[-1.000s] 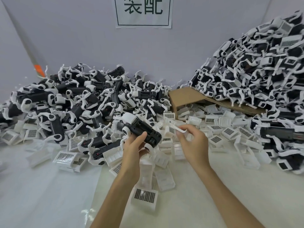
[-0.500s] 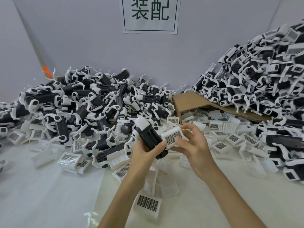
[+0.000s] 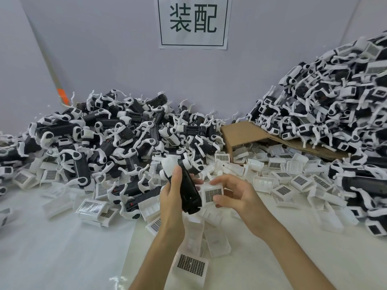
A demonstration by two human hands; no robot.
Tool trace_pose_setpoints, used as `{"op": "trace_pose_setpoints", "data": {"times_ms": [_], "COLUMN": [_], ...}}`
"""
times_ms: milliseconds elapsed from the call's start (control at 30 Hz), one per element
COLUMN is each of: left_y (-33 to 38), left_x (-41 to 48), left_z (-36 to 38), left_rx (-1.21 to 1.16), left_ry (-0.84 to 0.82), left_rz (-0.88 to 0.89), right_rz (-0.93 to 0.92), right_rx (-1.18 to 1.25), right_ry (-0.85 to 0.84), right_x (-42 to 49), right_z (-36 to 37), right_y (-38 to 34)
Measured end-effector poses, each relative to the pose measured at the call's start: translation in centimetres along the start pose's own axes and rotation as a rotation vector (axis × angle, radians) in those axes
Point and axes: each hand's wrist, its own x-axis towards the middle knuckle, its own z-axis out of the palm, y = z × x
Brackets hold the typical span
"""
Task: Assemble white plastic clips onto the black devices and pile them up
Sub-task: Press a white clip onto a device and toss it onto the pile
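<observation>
At the far left a low heap of black devices (image 3: 104, 143) with white arms sprawls against the wall. It looks like the supply, lying within reach of the hand that picks up. In front of it, loose white clips (image 3: 92, 207) lie scattered on the white sheet (image 3: 52, 248), several with their dark grid faces up, probably spread out so one can be picked up quickly.

The left hand (image 3: 170, 197) is wrapped around a black device (image 3: 189, 189), thumb along its near side and fingers curled behind. It holds the device raised and tilted, with the white head up and away and the dark lower end toward the person — a pose that seems meant to present the open side to the other hand.

Just right of the device, touching its edge or very nearly, is a white clip (image 3: 212, 194) with its grid face toward the camera. The right hand (image 3: 236, 195) pinches it between thumb below and fingers above, holding it by the edges so the mating side stays free. I judge the step to be lining up and pressing on; the clip is not yet seated.

Further right a tipped cardboard box (image 3: 240, 132) spills more clips onto the sheet. Beyond it a tall pile (image 3: 324, 105) climbs the right edge — many units there show grid panels, so it is likely where finished ones are thrown.
</observation>
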Motion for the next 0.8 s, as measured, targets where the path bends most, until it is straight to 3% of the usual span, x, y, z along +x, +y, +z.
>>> {"op": "trace_pose_setpoints", "data": {"times_ms": [167,400,567,800], "left_y": [0.2,-0.5,-0.3,-0.8], "left_x": [0.1,0.5,0.4,0.3], "left_z": [-0.8,-0.7,-0.6,-0.5], "left_rx": [-0.052,-0.045,-0.065,0.029], "left_ry": [-0.024,-0.08,-0.083,-0.114], "left_rz": [-0.095,-0.063,-0.105,-0.075], "right_rz": [0.008,0.015,0.012,-0.016], "right_rx": [-0.033,-0.052,-0.167,0.022], "right_ry": [-0.012,-0.048,0.101,0.171], "right_x": [-0.1,-0.1,0.1,0.2], "right_z": [0.3,0.1,0.0,0.2], "right_y": [0.2,0.1,0.2,0.0]}}
